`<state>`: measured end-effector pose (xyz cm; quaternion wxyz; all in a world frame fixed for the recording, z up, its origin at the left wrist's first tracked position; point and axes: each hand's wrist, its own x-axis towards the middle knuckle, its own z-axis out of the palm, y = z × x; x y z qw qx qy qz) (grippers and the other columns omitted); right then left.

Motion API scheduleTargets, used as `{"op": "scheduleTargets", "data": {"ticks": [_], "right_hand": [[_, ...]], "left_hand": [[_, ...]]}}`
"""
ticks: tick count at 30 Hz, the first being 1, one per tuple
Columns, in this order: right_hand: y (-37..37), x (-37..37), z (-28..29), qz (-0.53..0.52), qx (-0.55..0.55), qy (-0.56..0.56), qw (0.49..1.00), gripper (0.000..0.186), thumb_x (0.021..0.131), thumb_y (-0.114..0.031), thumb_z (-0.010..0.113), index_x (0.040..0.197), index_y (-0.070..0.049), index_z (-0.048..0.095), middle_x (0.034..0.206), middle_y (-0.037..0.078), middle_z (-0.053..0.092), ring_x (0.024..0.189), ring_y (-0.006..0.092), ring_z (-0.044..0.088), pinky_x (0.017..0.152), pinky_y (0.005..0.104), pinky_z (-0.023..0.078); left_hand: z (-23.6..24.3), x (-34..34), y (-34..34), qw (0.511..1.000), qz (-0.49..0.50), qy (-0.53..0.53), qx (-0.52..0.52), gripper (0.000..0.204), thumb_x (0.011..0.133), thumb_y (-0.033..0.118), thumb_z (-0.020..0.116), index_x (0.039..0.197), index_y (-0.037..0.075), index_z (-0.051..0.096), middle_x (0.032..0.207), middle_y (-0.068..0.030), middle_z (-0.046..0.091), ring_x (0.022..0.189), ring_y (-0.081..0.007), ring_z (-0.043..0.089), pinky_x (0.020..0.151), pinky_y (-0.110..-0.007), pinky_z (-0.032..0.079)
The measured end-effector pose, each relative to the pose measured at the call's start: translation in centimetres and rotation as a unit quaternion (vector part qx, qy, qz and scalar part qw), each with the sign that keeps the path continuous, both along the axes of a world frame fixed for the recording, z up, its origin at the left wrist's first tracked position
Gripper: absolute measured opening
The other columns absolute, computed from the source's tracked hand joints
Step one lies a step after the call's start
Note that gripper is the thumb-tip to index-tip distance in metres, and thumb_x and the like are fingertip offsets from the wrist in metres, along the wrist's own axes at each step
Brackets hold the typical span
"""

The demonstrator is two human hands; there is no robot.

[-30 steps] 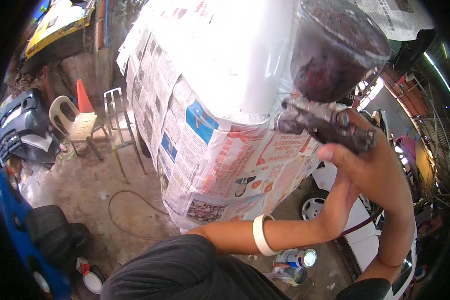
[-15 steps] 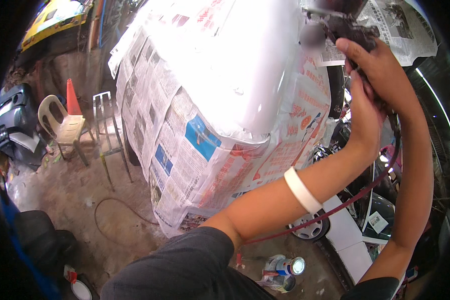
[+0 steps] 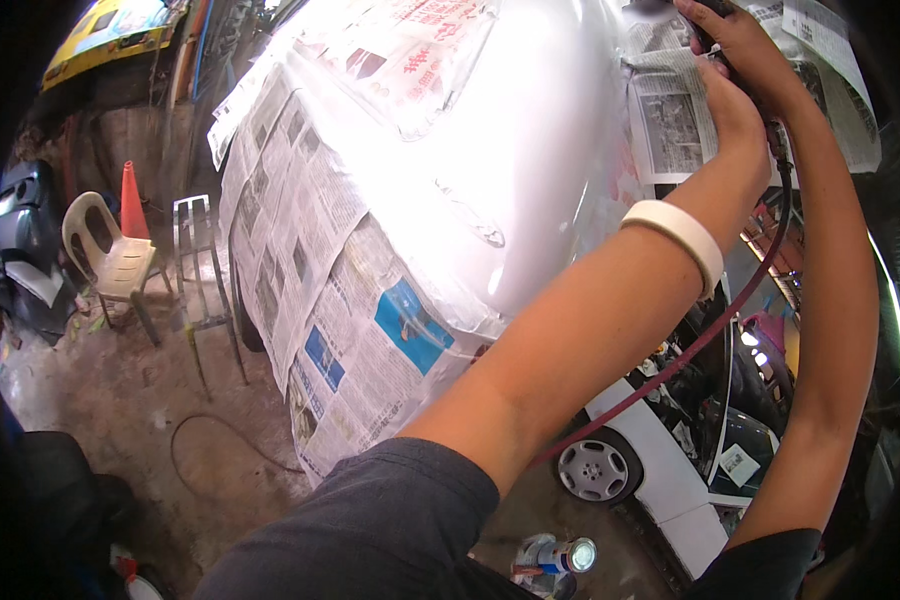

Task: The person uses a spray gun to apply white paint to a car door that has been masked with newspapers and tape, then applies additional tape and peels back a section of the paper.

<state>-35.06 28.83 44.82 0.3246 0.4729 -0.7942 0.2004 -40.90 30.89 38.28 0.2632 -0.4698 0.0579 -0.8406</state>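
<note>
At the top right, both my hands are raised and close together on a dark spray gun (image 3: 706, 36), most of which is covered by my fingers or cut off by the upper edge. My right hand (image 3: 755, 55) wraps round its grip. Pressed in just below is my left hand (image 3: 738, 112), closed at the gun's lower part, its fingers partly hidden. A dark red hose (image 3: 692, 350) hangs from the gun and passes behind my left forearm. To the left of my hands lies a glossy white vehicle body (image 3: 555, 170), with masking newspaper (image 3: 320, 270) over its side.
More newspaper (image 3: 670, 125) covers the part beyond my left wrist. On the left stand a beige chair (image 3: 120, 255), an orange cone (image 3: 132, 205) and a metal rack (image 3: 205, 270). A can (image 3: 578, 555) sits on the floor near a wheel (image 3: 598, 468). Loose hose (image 3: 175, 445) curls there too.
Both hands and the spray gun have moved up and away, toward the top edge. My left arm reaches further out, and the view has shifted slightly.
</note>
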Motion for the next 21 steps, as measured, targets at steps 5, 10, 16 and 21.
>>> {"op": "scheduleTargets", "data": {"ticks": [5, 10, 16, 21], "right_hand": [[-3.2, 2.3, 1.0, -0.002, -0.015, 0.000, 1.000, 0.034, 0.098, -0.034, 0.061, 0.111, -0.004, 0.071, 0.090, 0.010, 0.070, 0.074, 0.0184, 0.063, 0.066, 0.0328, 0.051], [-4.3, 2.1, 3.1, -0.016, -0.028, -0.045, 0.998, 0.034, 0.099, -0.034, 0.061, 0.114, -0.005, 0.070, 0.090, 0.013, 0.071, 0.075, 0.0196, 0.066, 0.064, 0.0348, 0.053], [-7.5, 0.9, 5.6, -0.012, -0.021, -0.016, 1.000, 0.032, 0.099, -0.033, 0.063, 0.110, -0.004, 0.070, 0.083, 0.010, 0.069, 0.070, 0.0188, 0.064, 0.062, 0.0341, 0.052], [-8.7, -1.2, 6.6, 0.026, 0.002, 0.018, 0.999, 0.028, 0.097, -0.030, 0.065, 0.104, -0.004, 0.072, 0.080, 0.007, 0.067, 0.068, 0.0172, 0.062, 0.063, 0.0326, 0.050]], "left_hand": [[2.7, -0.8, -3.5, 0.999, -0.007, 0.036, -0.031, 0.073, 0.101, 0.069, 0.018, 0.139, 0.018, 0.051, 0.142, -0.0023, 0.055, 0.126, -0.0251, 0.051, 0.104, -0.042, 0.039], [3.6, 1.5, -4.3, 0.997, -0.060, 0.034, -0.027, 0.074, 0.103, 0.067, 0.021, 0.138, 0.010, 0.053, 0.134, -0.0058, 0.058, 0.122, -0.0227, 0.053, 0.105, -0.034, 0.038], [5.9, 0.2, -7.7, 0.997, -0.018, 0.068, -0.045, 0.077, 0.099, 0.073, 0.017, 0.146, 0.018, 0.045, 0.147, -0.0040, 0.050, 0.133, -0.0290, 0.048, 0.108, -0.049, 0.038], [7.0, -1.0, -8.8, 0.998, -0.034, 0.032, -0.034, 0.078, 0.099, 0.073, 0.019, 0.150, 0.018, 0.042, 0.152, -0.0042, 0.046, 0.140, -0.0287, 0.042, 0.113, -0.047, 0.033]]}}
